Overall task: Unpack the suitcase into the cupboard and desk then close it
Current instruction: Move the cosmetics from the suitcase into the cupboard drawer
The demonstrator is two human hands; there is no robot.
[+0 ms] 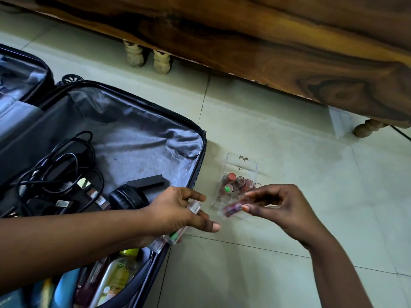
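L hand [178, 210]: clear tubes [194, 206] gripped, over suitcase [138, 138] edge | R hand [280, 207]: lipstick [232, 209] pinched above organiser [241, 174] | organiser set on floor [289, 230] beside suitcase

floor [278, 134]: pale tiles | wooden furniture [255, 47]: dark-grained, on turned legs [161, 61]

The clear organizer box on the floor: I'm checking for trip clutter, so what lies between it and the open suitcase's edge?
In the head view, only bare tile floor lies between the clear organizer box and the suitcase; nearer the camera, the left hand hangs over that gap.
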